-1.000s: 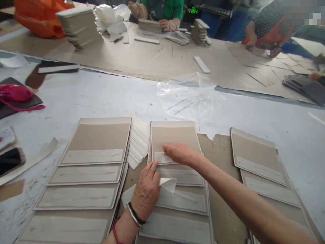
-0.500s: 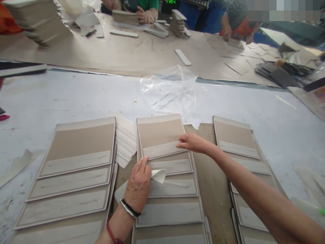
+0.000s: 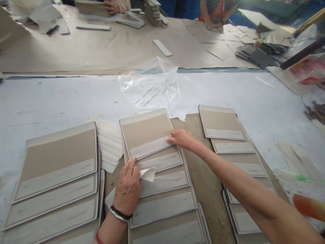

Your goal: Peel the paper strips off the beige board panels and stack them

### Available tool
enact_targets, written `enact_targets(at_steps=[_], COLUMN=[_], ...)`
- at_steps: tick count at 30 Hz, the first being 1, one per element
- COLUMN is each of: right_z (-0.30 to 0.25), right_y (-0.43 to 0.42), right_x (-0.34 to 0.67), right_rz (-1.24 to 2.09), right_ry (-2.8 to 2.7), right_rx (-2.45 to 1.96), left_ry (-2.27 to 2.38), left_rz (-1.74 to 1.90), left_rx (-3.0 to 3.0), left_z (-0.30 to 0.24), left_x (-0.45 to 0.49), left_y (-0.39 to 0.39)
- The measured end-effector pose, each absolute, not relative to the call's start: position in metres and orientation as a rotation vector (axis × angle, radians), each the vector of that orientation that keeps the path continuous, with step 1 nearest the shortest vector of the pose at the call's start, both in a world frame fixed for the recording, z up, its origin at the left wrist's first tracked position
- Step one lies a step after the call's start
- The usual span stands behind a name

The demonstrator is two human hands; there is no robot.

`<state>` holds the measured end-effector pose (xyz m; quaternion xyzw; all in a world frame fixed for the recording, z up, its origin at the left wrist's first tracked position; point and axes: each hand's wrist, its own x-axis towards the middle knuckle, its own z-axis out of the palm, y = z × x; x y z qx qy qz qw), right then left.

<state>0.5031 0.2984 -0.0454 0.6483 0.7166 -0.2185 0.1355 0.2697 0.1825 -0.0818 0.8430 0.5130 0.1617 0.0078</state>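
Observation:
Three overlapping rows of beige panels with pale strips lie before me, and the top panel point(image 3: 148, 130) of the middle row sits slightly skewed. At its right edge, my right hand point(image 3: 183, 139) is closed on the panel's lower right side. My left hand point(image 3: 128, 184) has its fingertips on the lower left corner of the same panel. Held under those fingers is a white paper strip point(image 3: 148, 174), its curled end sticking out to the right and its other end showing left of the wrist. The left thumb is hidden.
Fanned white strips point(image 3: 108, 144) lie between the left row point(image 3: 61, 145) and the middle one. The right row point(image 3: 220, 122) is beyond my right forearm. A clear plastic bag point(image 3: 152, 86) rests behind the panels. Across the far table point(image 3: 101, 51), other people's hands point(image 3: 111, 6) handle boards.
My view has shifted, so the tables and panels appear further left and the far side higher. Both hands stay at the same top panel, which looks a little more tilted.

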Motion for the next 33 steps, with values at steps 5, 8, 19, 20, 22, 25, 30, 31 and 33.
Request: enact_targets(at_steps=[5, 8, 19, 20, 22, 25, 30, 31, 33], right_z=[-0.043, -0.042, -0.039, -0.039, -0.041, -0.045, -0.052, -0.053, -0.055], right_y=[0.298, 0.298, 0.298, 0.299, 0.299, 0.297, 0.291, 0.289, 0.286], right_x=[0.5, 0.498, 0.494, 0.494, 0.496, 0.499, 0.503, 0.504, 0.504], right_rz=[-0.631, -0.632, -0.458, -0.468, -0.478, -0.48, -0.462, -0.443, -0.408], right_ry=[2.057, 2.022, 2.073, 2.053, 2.031, 2.041, 2.11, 2.129, 2.167], right_rx=[1.867, 1.873, 1.821, 1.831, 1.849, 1.859, 1.862, 1.865, 1.866], left_ry=[1.594, 1.591, 1.59, 1.586, 1.586, 1.587, 1.59, 1.587, 1.583], left_rz=[0.502, 0.507, 0.523, 0.523, 0.53, 0.545, 0.546, 0.546, 0.548], left_rx=[2.656, 2.658, 2.641, 2.648, 2.656, 2.66, 2.666, 2.667, 2.669], left_z=[-0.081, -0.081, -0.083, -0.083, -0.083, -0.084, -0.084, -0.084, -0.085], left_x=[0.27, 0.269, 0.268, 0.268, 0.268, 0.269, 0.269, 0.268, 0.268], left_y=[0.183, 0.183, 0.182, 0.182, 0.182, 0.183, 0.183, 0.182, 0.182])
